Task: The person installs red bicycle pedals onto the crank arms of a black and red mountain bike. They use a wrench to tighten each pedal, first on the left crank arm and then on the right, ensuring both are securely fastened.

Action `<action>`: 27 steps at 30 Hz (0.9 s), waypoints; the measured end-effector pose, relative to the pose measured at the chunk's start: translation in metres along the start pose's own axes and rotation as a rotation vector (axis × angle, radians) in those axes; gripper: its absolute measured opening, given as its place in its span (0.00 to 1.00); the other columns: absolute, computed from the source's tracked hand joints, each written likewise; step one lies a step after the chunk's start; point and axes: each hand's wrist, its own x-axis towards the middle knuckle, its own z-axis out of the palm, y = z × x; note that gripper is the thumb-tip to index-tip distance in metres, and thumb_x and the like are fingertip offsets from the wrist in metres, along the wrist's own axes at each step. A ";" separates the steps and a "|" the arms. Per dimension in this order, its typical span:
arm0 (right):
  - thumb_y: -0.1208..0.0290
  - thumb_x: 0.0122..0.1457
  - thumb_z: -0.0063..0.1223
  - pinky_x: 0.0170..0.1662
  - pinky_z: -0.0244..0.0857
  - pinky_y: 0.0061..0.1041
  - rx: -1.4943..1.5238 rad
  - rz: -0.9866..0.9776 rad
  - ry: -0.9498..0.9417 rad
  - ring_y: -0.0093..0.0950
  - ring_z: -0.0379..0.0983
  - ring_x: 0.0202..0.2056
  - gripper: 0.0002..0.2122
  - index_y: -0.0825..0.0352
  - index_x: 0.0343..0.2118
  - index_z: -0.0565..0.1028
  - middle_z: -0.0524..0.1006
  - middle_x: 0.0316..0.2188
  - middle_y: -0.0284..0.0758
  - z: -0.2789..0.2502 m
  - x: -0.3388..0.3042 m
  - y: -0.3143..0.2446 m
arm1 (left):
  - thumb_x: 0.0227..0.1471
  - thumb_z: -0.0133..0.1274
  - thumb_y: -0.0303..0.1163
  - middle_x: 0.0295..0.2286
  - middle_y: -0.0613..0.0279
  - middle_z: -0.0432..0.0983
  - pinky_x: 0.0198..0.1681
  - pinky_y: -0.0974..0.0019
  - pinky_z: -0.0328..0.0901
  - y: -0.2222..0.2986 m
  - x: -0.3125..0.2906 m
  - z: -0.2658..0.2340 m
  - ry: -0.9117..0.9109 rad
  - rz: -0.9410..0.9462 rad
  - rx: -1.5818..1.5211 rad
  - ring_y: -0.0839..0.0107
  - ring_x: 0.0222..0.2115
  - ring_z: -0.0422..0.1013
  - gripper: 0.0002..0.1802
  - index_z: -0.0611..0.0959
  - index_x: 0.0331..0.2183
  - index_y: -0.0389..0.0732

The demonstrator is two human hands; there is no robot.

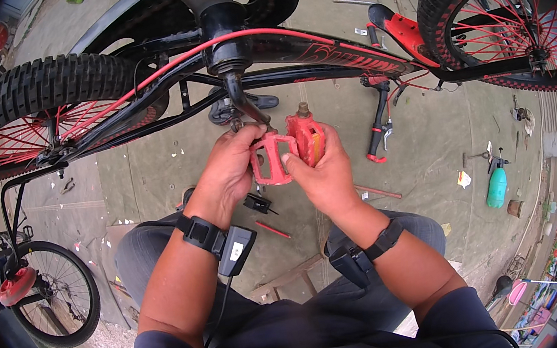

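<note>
Left hand grips pedal at crank's 6 o'clock end; right hand grips second pedal, axle toward 12; best keep axle square.

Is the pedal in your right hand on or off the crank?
Off: the red pedal in the right hand shows its spindle end bare, apart from the crank arm.

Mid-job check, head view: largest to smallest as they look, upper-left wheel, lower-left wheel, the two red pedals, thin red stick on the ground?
1. Upper-left wheel
2. Lower-left wheel
3. Left red pedal and right red pedal: turned differently, too alike to rank
4. Thin red stick
</note>
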 end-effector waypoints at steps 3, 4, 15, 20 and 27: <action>0.76 0.55 0.64 0.47 0.69 0.22 -0.003 0.013 -0.029 0.19 0.71 0.42 0.24 0.71 0.53 0.66 0.75 0.43 0.34 0.000 0.001 0.003 | 0.57 0.52 0.32 0.31 0.61 0.78 0.36 0.66 0.66 -0.005 0.004 -0.004 0.028 -0.033 -0.030 0.72 0.32 0.72 0.10 0.81 0.36 0.35; 0.75 0.55 0.64 0.47 0.69 0.22 -0.002 0.017 -0.037 0.19 0.71 0.43 0.24 0.71 0.53 0.66 0.75 0.43 0.34 0.000 0.002 0.003 | 0.57 0.51 0.32 0.31 0.61 0.78 0.37 0.66 0.66 -0.005 0.003 -0.004 0.063 -0.011 -0.025 0.71 0.33 0.72 0.11 0.81 0.36 0.35; 0.74 0.55 0.64 0.45 0.70 0.23 0.008 0.043 -0.026 0.20 0.72 0.40 0.23 0.71 0.52 0.67 0.76 0.40 0.34 0.000 0.002 0.007 | 0.64 0.49 0.44 0.35 0.48 0.75 0.39 0.56 0.67 0.047 -0.054 -0.007 0.312 0.732 1.324 0.51 0.33 0.71 0.20 0.82 0.40 0.35; 0.70 0.52 0.65 0.44 0.71 0.28 -0.003 0.047 0.011 0.27 0.77 0.37 0.23 0.70 0.50 0.69 0.78 0.37 0.39 0.001 0.002 0.008 | 0.66 0.48 0.44 0.35 0.57 0.75 0.32 0.68 0.67 0.066 -0.071 -0.023 0.219 0.534 0.951 0.72 0.32 0.73 0.21 0.81 0.38 0.33; 0.70 0.52 0.64 0.45 0.71 0.29 0.010 0.049 0.007 0.28 0.77 0.37 0.23 0.70 0.50 0.69 0.79 0.37 0.39 0.002 0.003 0.010 | 0.61 0.55 0.27 0.35 0.58 0.78 0.28 0.74 0.68 0.065 -0.078 -0.016 0.116 0.657 0.430 0.75 0.29 0.75 0.07 0.80 0.39 0.34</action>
